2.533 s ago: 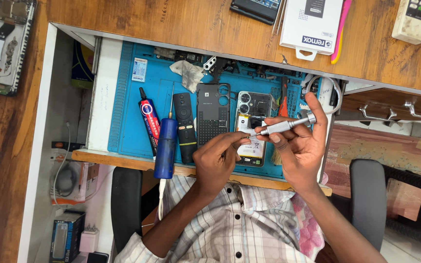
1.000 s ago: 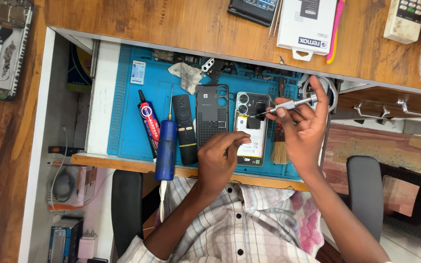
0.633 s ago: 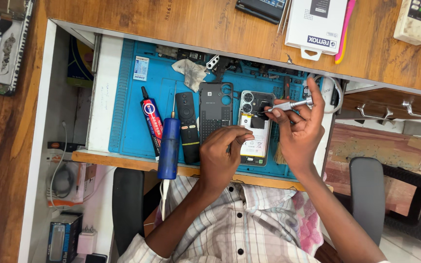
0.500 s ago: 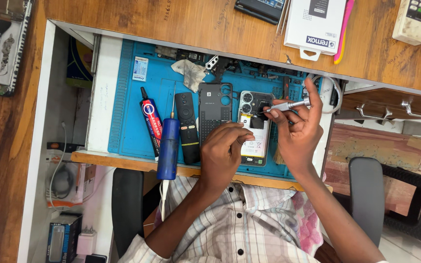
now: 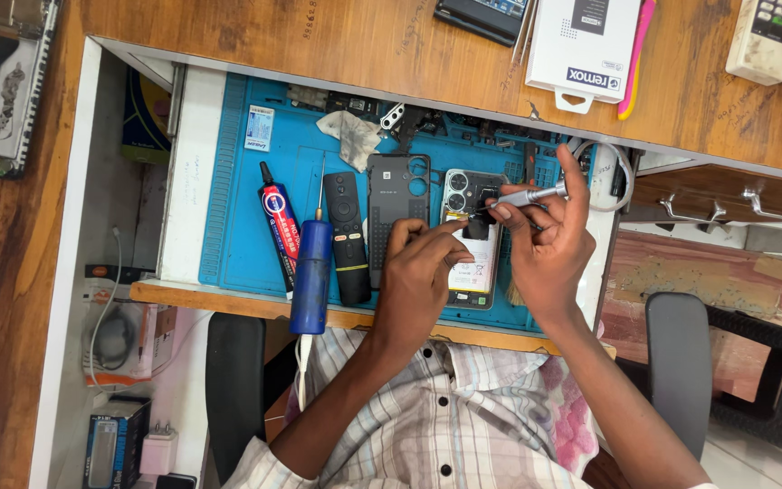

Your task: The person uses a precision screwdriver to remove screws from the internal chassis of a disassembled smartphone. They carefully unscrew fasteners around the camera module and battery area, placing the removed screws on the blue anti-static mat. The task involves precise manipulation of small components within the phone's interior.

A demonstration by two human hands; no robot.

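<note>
Hands busy over an opened phone on the blue mat.

From the left of the blue work mat [image 5: 237, 226]: a glue tube [image 5: 280, 226], a blue electric screwdriver [image 5: 310, 276], a black remote [image 5: 348, 237], a dark back cover [image 5: 397, 195]. The left hand [image 5: 418, 281] presses curled fingers down on the opened phone [image 5: 472, 237], steadying it. The right hand [image 5: 545, 244] pinches a slim silver screwdriver [image 5: 527, 196], tip on the phone's upper part near the camera module.
</note>
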